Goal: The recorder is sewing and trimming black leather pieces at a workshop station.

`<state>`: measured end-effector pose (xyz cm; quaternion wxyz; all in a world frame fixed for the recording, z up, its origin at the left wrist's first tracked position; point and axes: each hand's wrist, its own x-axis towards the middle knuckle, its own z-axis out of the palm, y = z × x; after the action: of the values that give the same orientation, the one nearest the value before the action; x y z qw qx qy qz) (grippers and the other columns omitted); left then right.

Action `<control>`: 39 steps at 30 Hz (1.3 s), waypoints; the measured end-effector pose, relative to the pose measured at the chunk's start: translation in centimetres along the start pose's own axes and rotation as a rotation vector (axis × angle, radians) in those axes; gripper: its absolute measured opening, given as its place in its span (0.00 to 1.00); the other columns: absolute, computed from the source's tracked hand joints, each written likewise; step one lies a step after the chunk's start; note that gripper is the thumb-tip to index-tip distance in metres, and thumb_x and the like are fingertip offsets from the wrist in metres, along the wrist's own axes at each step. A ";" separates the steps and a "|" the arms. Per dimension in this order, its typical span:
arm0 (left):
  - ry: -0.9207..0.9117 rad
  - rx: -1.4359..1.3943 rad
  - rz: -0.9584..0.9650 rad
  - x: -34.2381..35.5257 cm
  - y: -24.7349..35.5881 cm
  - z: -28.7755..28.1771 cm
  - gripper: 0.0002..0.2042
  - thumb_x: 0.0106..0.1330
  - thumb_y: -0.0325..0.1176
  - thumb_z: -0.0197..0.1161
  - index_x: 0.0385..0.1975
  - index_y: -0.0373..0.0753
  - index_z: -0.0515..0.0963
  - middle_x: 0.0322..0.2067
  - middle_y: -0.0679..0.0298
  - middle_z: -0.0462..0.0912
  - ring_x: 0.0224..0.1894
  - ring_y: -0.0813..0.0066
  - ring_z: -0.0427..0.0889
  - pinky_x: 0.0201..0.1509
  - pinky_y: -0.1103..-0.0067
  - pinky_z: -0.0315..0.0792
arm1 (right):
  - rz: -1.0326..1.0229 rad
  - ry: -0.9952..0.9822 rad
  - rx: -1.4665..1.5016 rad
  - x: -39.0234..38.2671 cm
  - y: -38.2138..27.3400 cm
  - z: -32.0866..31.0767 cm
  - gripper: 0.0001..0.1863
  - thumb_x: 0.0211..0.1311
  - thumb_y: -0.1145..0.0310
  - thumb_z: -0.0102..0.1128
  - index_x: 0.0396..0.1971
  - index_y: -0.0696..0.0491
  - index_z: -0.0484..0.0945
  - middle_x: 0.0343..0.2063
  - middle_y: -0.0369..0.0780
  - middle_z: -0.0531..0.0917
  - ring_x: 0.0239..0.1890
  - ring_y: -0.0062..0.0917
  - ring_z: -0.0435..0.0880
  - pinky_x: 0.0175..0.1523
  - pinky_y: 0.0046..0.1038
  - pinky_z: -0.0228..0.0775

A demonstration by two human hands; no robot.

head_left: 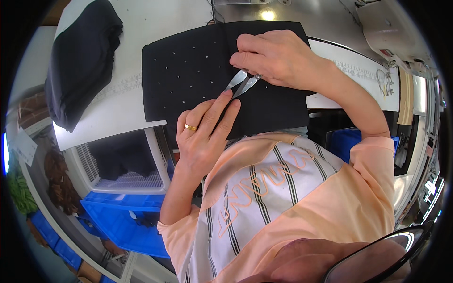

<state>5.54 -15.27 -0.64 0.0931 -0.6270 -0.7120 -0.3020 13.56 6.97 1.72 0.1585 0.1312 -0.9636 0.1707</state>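
My right hand is closed around a pair of silver thread snips. The blades stand apart and point down to the left, over a black fabric piece dotted with rows of small shiny specks. Lying on the fabric's near side, my left hand has its fingers stretched out and a gold-coloured ring on one of them. Two of its fingertips rest right at the blade tips. Whether they pinch a thread there is too small to make out.
Folded black fabric lies on the white table to the left. At the upper right is a sewing machine. Below the table's left edge sit a white plastic basket with black cloth and a blue crate.
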 end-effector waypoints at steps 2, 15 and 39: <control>0.032 0.009 0.031 0.1 -0.2 0.2 0.17 0.41 0.27 0.63 0.36 0.38 0.84 0.46 0.63 0.82 0.40 0.75 0.77 0.41 0.81 0.66 | 0.044 -0.109 0.086 -0.5 0.6 -1.0 0.12 0.46 0.77 0.60 0.34 0.51 0.78 0.26 0.36 0.72 0.21 0.29 0.75 0.24 0.27 0.66; 0.071 -0.174 0.217 0.9 -0.7 -0.1 0.16 0.37 0.24 0.65 0.31 0.32 0.83 0.27 0.63 0.73 0.29 0.70 0.74 0.33 0.79 0.75 | 0.819 -0.144 1.271 0.5 -1.7 -1.3 0.08 0.58 0.68 0.56 0.28 0.58 0.73 0.17 0.32 0.71 0.14 0.09 0.60 0.17 0.15 0.48; -0.002 -0.140 0.279 0.6 -1.6 -0.9 0.16 0.37 0.24 0.64 0.31 0.33 0.83 0.28 0.64 0.72 0.29 0.72 0.75 0.40 0.75 0.77 | 0.972 0.583 0.779 -6.7 6.1 -5.9 0.11 0.58 0.64 0.59 0.31 0.58 0.80 0.22 0.36 0.79 0.21 0.24 0.75 0.27 0.24 0.67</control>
<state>3.73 -15.29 -0.12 0.0895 -0.7252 -0.5952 -0.3344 19.32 16.03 2.84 0.2580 -0.3196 -0.6994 0.5849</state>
